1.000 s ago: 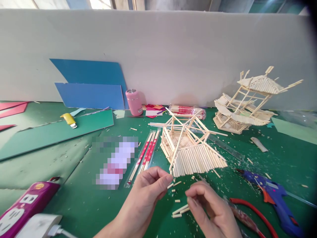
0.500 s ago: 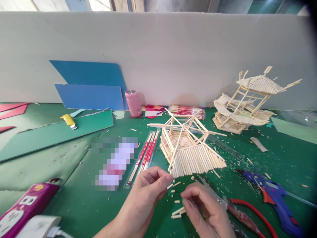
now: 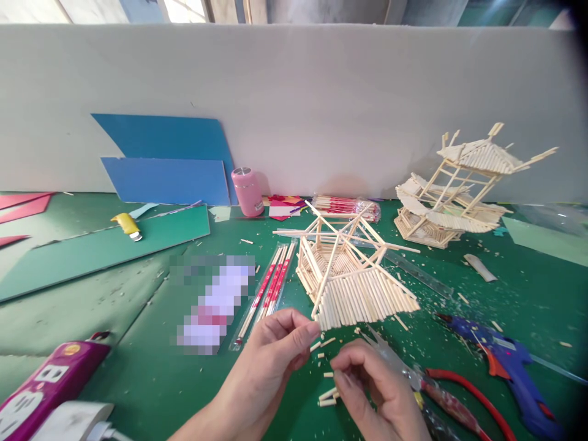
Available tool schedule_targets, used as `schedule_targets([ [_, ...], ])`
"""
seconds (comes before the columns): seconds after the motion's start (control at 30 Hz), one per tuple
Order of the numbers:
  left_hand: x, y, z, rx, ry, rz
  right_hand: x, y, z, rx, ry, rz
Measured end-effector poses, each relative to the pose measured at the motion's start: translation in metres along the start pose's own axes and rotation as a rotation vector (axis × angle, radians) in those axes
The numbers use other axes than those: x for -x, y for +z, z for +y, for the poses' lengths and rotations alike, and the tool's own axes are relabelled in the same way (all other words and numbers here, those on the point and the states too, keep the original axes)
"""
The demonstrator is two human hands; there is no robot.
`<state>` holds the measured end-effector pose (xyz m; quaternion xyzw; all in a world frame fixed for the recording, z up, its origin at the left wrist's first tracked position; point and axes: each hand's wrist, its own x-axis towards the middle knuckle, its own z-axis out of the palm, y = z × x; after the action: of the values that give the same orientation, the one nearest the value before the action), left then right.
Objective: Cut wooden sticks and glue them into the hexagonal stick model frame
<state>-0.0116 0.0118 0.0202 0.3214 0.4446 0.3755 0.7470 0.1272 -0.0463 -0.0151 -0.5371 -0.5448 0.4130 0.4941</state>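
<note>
Looking at a little pavilion frame (image 3: 335, 262) built from thin sticks, sitting on the green table (image 3: 156, 361) just beyond both hands, with a near-side roof panel (image 3: 367, 297) filled in stick by stick. Bringing thumb and forefinger together on the left hand (image 3: 271, 361), right at that panel's near left corner; honestly can't tell if touching it or gripping anything tiny. Curling the right hand (image 3: 379, 386) loosely, thumb tip close to forefinger, right beside some short cut sticks (image 3: 327, 402); can't tell about a grip there either. Also got red-handled pliers (image 3: 448, 398) lying partly behind the right hand, then a blue glue gun (image 3: 509, 355) farther right. Spotting a taller stick model (image 3: 452, 219) back right near the white partition (image 3: 294, 104), plus red-banded sticks in clear wrappers (image 3: 275, 275) left of the frame.
</note>
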Motion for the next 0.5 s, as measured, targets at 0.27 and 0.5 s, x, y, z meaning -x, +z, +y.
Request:
schedule_targets([
  [0.27,0.003,-0.003,0.001,-0.110,0.027,0.045,0.001,0.002,-0.002,-0.044,0.040,0.012],
  [0.5,0.008,-0.017,-0.007,-0.729,0.841,0.149,-0.004,0.005,-0.005,-0.345,0.283,-0.021],
])
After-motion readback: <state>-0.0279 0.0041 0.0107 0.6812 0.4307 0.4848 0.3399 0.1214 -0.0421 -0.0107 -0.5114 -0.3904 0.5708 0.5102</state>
